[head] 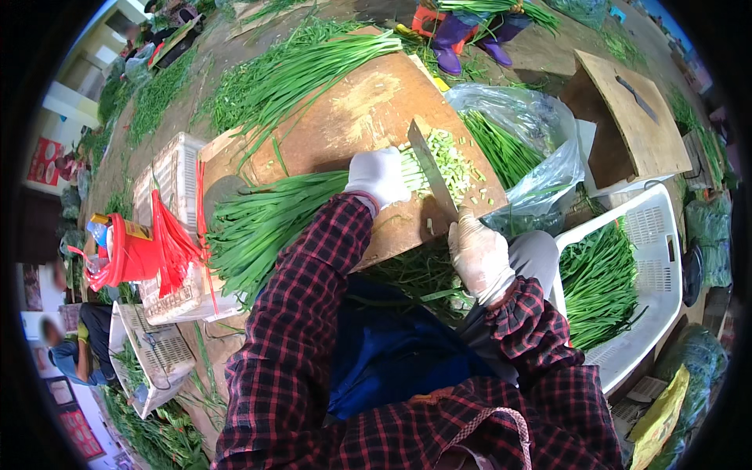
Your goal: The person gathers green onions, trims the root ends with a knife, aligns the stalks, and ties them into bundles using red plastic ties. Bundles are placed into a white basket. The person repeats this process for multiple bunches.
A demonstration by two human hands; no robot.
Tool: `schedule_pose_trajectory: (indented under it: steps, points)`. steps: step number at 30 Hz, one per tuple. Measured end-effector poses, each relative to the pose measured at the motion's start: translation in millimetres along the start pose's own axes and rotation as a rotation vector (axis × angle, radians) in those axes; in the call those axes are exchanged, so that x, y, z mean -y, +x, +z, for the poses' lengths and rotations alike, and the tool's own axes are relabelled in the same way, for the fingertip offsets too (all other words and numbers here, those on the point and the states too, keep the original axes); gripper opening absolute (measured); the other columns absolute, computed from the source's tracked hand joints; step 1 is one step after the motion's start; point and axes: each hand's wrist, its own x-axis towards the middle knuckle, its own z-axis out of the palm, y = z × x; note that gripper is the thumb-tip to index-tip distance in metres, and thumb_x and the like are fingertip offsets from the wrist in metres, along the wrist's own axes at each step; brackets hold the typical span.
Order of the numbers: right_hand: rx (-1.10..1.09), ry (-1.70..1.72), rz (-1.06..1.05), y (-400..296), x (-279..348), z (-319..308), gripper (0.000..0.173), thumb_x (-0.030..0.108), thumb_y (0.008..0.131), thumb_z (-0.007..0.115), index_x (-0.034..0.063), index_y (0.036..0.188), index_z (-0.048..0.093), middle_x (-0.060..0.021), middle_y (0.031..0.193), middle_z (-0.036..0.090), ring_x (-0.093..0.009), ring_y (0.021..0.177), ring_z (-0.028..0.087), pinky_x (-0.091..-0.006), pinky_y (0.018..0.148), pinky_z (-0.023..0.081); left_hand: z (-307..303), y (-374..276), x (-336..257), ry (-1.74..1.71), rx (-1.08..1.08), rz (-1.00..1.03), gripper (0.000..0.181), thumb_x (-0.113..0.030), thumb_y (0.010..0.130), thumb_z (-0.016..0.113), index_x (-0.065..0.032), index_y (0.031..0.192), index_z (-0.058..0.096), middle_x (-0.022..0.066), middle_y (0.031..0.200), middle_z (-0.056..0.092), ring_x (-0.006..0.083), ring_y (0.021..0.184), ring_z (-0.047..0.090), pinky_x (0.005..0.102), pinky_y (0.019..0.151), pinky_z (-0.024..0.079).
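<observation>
My left hand (pixel 379 176), in a white glove, is closed around a bunch of garlic chives (pixel 282 217) that lies across a wooden board (pixel 358 108). The pale stem ends stick out to the right of that hand, while the leaves trail to the left over the board's edge. In my gloved right hand (pixel 480 252) is the handle of a long-bladed knife (pixel 432 167). Its blade lies across the stem ends, among cut pieces of stem (pixel 449 155). A second bunch of chives (pixel 329 73) rests on the board's far side.
Right of the board, a clear plastic bag (pixel 540 117) holds chives, near a white crate (pixel 658 235) with more chives. A wooden box (pixel 634 111) carries another knife (pixel 637 98). At left, red ties (pixel 170 247) hang by a red bucket (pixel 129 247). Purple boots (pixel 447 50) of another person show beyond.
</observation>
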Motion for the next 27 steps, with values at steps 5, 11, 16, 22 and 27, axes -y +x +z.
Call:
schedule_pose_trajectory:
  steps: [5, 11, 16, 22, 27]
  points:
    - [0.112, 0.018, -0.069, 11, -16, -1, 0.017, 0.015, 0.090, 0.052, -0.0013, 0.087, 0.050, -0.0234, 0.064, 0.059, -0.041, 0.066, 0.062, -0.0498, 0.058, 0.047, 11, 10, -5, 0.088, -0.013, -0.006, 0.051, -0.037, 0.061, 0.077, -0.0071, 0.099, 0.063, 0.0144, 0.091, 0.070, 0.0293, 0.087, 0.068, 0.0373, 0.077, 0.054]
    - [0.294, -0.009, -0.054, 50, -9, -2, 0.018, 0.007, 0.086, 0.045, -0.0076, 0.090, 0.055, -0.0286, 0.077, 0.064, -0.040, 0.075, 0.066, -0.0462, 0.069, 0.053, 14, 6, 0, 0.092, -0.012, 0.024, 0.049, -0.037, 0.061, 0.076, -0.0075, 0.099, 0.063, 0.0129, 0.089, 0.070, 0.0280, 0.086, 0.069, 0.0372, 0.076, 0.054]
    - [0.281, -0.002, 0.091, 96, -15, 57, 0.023, 0.009, 0.088, 0.042, -0.0074, 0.096, 0.056, -0.0287, 0.085, 0.065, -0.042, 0.084, 0.066, -0.0484, 0.075, 0.052, 21, 11, 0, 0.106, -0.098, 0.106, 0.051, -0.040, 0.057, 0.078, -0.0058, 0.092, 0.063, 0.0101, 0.085, 0.069, 0.0268, 0.078, 0.068, 0.0371, 0.070, 0.054]
    - [0.464, 0.415, 0.478, 101, -20, 23, 0.029, 0.023, 0.090, 0.054, 0.0009, 0.107, 0.058, -0.0246, 0.090, 0.066, -0.036, 0.085, 0.066, -0.0437, 0.076, 0.053, 13, -17, 14, -0.076, -0.223, 0.240, 0.089, -0.047, 0.054, 0.082, -0.0013, 0.124, 0.049, 0.0162, 0.099, 0.066, 0.0291, 0.094, 0.064, 0.0380, 0.083, 0.049]
    - [-0.290, 0.084, -0.076, 93, -13, 18, 0.030, 0.034, 0.086, 0.062, 0.0084, 0.102, 0.065, -0.0178, 0.094, 0.065, -0.035, 0.093, 0.062, -0.0435, 0.081, 0.049, 8, -55, 41, 0.167, -0.166, 0.006, 0.096, -0.042, 0.058, 0.082, -0.0039, 0.135, 0.040, 0.0160, 0.111, 0.061, 0.0334, 0.104, 0.058, 0.0409, 0.095, 0.041]
